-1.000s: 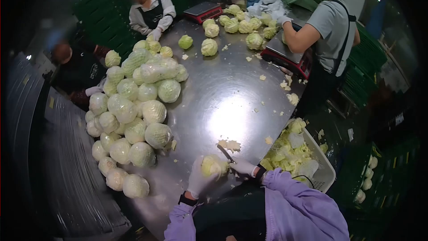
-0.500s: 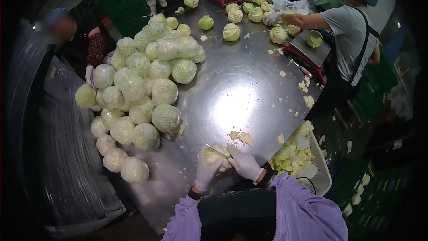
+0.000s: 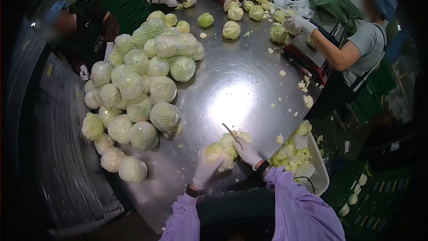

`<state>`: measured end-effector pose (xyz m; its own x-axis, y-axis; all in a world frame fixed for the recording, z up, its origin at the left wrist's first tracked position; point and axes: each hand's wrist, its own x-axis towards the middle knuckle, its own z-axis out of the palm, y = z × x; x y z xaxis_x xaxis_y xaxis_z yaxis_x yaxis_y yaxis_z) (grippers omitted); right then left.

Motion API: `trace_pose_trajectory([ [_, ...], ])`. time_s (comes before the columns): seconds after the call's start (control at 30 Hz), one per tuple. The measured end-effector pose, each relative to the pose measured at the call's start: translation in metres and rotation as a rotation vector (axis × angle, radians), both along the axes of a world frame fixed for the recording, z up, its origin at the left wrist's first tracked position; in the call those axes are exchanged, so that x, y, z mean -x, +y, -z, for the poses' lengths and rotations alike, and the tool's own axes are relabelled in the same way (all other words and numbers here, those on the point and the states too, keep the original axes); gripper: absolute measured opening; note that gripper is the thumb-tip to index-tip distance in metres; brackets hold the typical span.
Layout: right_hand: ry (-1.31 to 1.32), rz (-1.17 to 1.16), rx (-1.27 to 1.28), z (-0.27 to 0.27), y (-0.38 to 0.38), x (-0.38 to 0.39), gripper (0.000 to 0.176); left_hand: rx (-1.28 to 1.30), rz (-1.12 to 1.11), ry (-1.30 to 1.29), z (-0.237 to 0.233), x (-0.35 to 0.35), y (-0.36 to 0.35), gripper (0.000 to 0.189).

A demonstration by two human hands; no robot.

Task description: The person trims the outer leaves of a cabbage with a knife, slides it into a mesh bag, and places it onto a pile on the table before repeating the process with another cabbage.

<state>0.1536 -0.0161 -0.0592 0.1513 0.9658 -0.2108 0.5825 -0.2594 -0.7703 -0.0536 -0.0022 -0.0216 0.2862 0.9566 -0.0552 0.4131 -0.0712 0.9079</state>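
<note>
At the near edge of the steel table I have a pale green cabbage [image 3: 221, 151] between my hands. My left hand [image 3: 206, 168], in a white glove, is wrapped around its left side. A knife [image 3: 230, 131] is gripped in my gloved right hand [image 3: 248, 153], at the cabbage's right side, its blade pointing up and away from me. Trimmed leaf pieces [image 3: 244, 137] lie just beyond the cabbage, partly covered by it.
Wrapped cabbages [image 3: 138, 108] are piled on the left of the table [image 3: 209, 102]. A white basket [image 3: 322, 169] of leaves stands at the right edge. Scales [image 3: 307, 58] and loose cabbages [image 3: 231, 30] are farther back. Co-workers [image 3: 362, 49] stand around the table.
The knife has swung from across the cabbage to pointing away. The cabbage shows more fully. At the left, a cabbage has moved down the pile's edge, and co-workers have shifted their arms.
</note>
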Motion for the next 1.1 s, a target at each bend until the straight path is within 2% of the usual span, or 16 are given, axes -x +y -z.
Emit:
trace_pose_trajectory([
  [0.1, 0.182, 0.054, 0.065, 0.032, -0.004, -0.007, 0.036, 0.021, 0.179, -0.105, 0.010, 0.034, -0.013, 0.086],
  [0.17, 0.196, 0.061, -0.003, 0.037, -0.014, -0.019, 0.039, 0.142, 0.056, -0.277, 0.019, 0.048, -0.029, 0.090],
  [0.23, -0.062, -0.101, 0.067, 0.012, -0.024, -0.026, 0.042, 0.260, -0.074, -0.454, 0.016, 0.054, -0.039, 0.094],
  [0.3, -0.170, -0.147, 0.034, -0.031, -0.032, -0.018, 0.048, 0.288, -0.029, -0.412, -0.022, 0.036, -0.044, 0.094],
  [0.33, -0.180, -0.162, -0.050, -0.057, -0.031, -0.010, 0.052, 0.424, -0.172, -0.387, -0.051, 0.018, -0.045, 0.092],
  [0.37, -0.194, -0.171, -0.139, -0.072, -0.029, -0.002, 0.056, 0.423, -0.173, -0.395, -0.046, 0.013, -0.046, 0.092],
  [0.43, -0.099, -0.319, -0.190, -0.077, -0.034, 0.016, 0.058, 0.162, -0.154, 0.022, -0.030, 0.006, -0.044, 0.097],
  [0.47, -0.182, -0.414, -0.298, -0.078, -0.035, 0.025, 0.057, 0.157, -0.141, 0.015, -0.024, 0.003, -0.042, 0.097],
  [0.53, -0.267, -0.425, -0.267, -0.072, -0.033, 0.036, 0.055, 0.082, 0.103, 0.504, -0.020, -0.002, -0.037, 0.098],
  [0.77, -0.159, -0.370, -0.178, -0.056, -0.006, 0.014, 0.039, -0.064, 0.074, 0.323, -0.025, -0.006, -0.032, 0.096],
  [0.83, -0.210, -0.352, -0.181, -0.057, 0.002, 0.009, 0.033, -0.003, 0.164, 0.262, -0.029, 0.000, -0.026, 0.098],
  [0.9, 0.057, -0.187, 0.040, -0.057, 0.018, -0.005, 0.033, -0.040, 0.238, 0.256, -0.033, 0.016, -0.021, 0.096],
  [0.97, 0.061, -0.199, -0.005, -0.057, 0.027, -0.019, 0.031, -0.079, 0.302, 0.256, -0.031, 0.041, -0.019, 0.093],
  [1.03, 0.029, -0.230, 0.170, -0.065, 0.031, -0.024, 0.030, 0.030, 0.430, 0.109, -0.025, 0.064, -0.021, 0.096],
  [1.07, -0.206, -0.282, -0.127, -0.041, 0.025, -0.023, 0.038, 0.026, 0.382, 0.194, -0.030, 0.070, -0.029, 0.096],
  [1.1, -0.199, -0.289, -0.120, -0.053, 0.021, -0.013, 0.038, 0.036, 0.377, 0.197, -0.026, 0.072, -0.034, 0.096],
])
